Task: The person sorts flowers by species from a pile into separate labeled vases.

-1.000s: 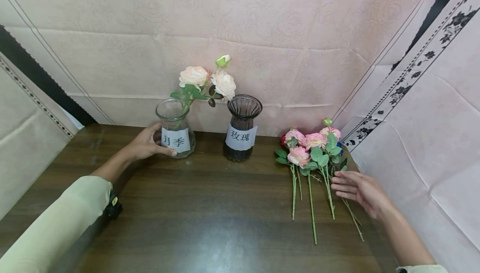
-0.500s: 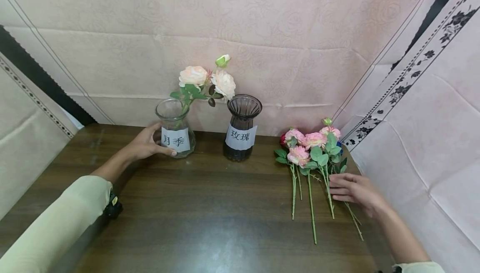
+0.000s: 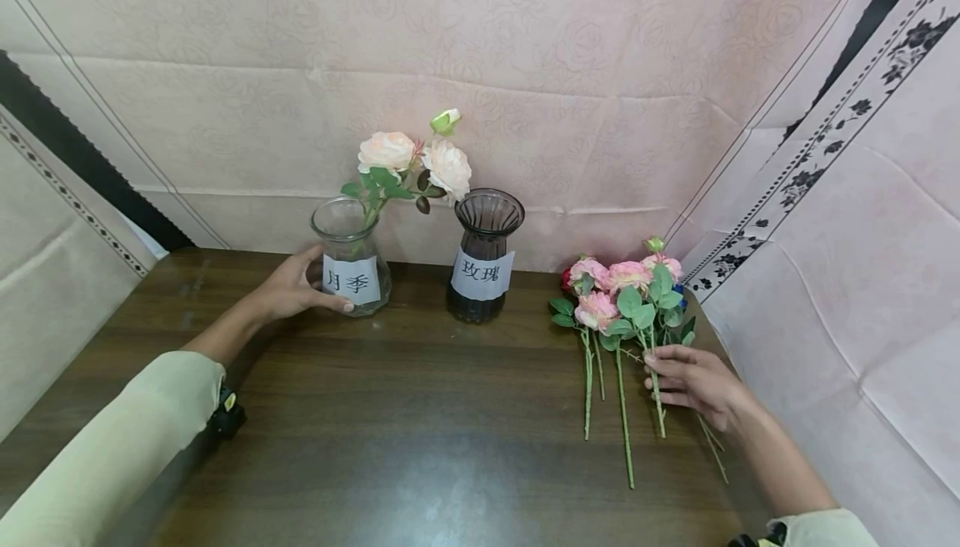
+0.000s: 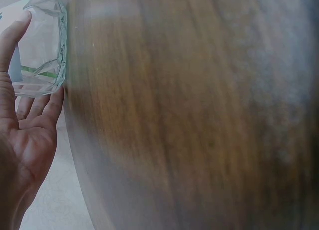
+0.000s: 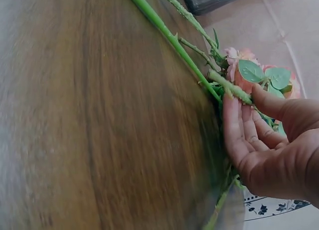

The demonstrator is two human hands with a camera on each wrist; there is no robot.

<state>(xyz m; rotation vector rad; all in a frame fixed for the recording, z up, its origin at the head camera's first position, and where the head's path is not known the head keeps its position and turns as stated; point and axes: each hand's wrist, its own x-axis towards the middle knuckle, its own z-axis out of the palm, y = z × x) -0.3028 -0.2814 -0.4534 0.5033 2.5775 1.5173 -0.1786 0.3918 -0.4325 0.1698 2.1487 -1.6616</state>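
Left hand (image 3: 300, 287): wrapped round clear vase (image 3: 352, 265), left of dark vase (image 3: 483, 257)
Right hand (image 3: 693, 382): pinches flower stem (image 5: 229, 85), right of dark vase

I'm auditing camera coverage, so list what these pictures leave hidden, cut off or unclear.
Left wrist: top of the clear vase, cut off by the left edge.
Head: much of the red bloom, behind the pink blooms.
Head: what the blue thing is; leaves partly hide it.
Head: fingertips of the left hand, behind the clear vase.
Right wrist: most of the dark vase, cut off by the top edge.
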